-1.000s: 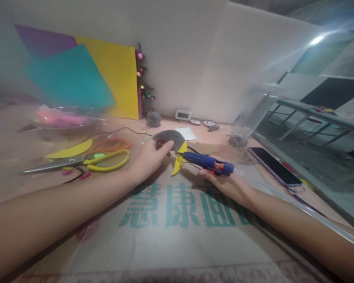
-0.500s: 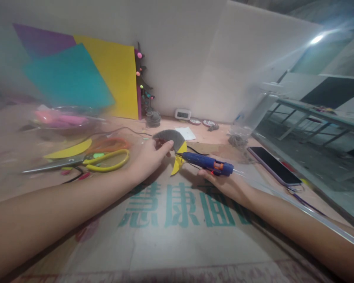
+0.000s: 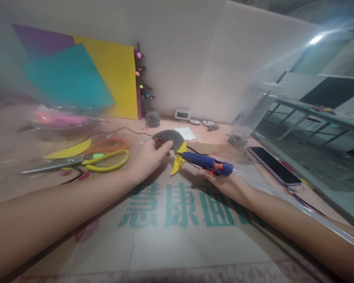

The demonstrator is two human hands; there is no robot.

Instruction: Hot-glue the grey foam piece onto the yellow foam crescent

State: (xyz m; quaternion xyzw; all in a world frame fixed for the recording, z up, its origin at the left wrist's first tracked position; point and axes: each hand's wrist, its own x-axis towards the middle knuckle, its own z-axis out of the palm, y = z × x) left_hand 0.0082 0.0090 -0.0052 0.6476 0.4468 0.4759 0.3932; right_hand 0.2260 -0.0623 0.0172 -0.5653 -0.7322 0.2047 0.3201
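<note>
Between the thumb and fingers of my left hand (image 3: 152, 157) is a curved grey piece (image 3: 172, 136). A yellow crescent piece (image 3: 178, 162) lies against its right end and hangs downward. My right hand (image 3: 224, 181) is closed round a blue glue gun (image 3: 206, 161), whose tip meets the yellow piece near its inner edge. A clear glue stick sticks out of the back of the gun, and a small red light glows on its underside. Part of the right fingers is hidden behind the gun.
Yellow-handled scissors (image 3: 106, 162), orange-handled scissors (image 3: 112, 144) and a yellow cut-out (image 3: 69, 150) lie at the left. A phone (image 3: 273, 165) rests at the right. Behind are a small clock (image 3: 182, 114), a twine bundle (image 3: 237, 140), and coloured sheets (image 3: 115, 78) against the wall.
</note>
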